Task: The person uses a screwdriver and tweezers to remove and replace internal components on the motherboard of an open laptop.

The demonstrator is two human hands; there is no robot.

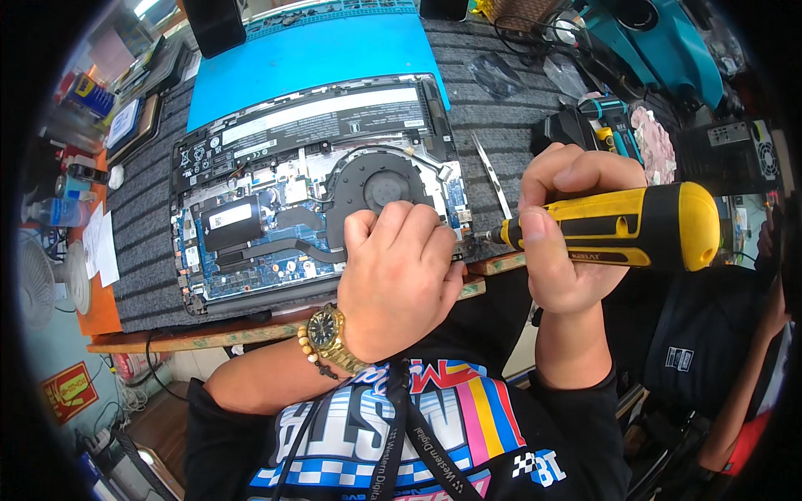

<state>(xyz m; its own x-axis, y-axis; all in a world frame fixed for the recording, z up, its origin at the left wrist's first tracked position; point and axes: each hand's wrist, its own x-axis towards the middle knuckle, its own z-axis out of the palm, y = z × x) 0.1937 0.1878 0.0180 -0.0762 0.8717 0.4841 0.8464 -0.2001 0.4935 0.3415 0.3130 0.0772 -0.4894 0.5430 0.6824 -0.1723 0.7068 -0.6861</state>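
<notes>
An opened laptop (276,192) lies with battery, cooling fan (380,175) and blue circuit board exposed. My left hand (397,275), with a gold watch and bead bracelet at the wrist, rests curled over the fan's lower part; whatever its fingertips grip is hidden. My right hand (568,234) grips a yellow-and-black screwdriver (652,225) held nearly horizontal, its bit pointing left at the laptop's right edge by my left fingers; I cannot tell whether it touches. Long metal tweezers (490,167) lie just right of the laptop.
A blue mat (309,67) and grey ribbed cloth (138,292) cover the bench. Teal equipment (677,58) and small tools (606,125) stand at back right. A fan (38,280) and stacked devices (129,125) are at left. Another person's arm (743,392) is at far right.
</notes>
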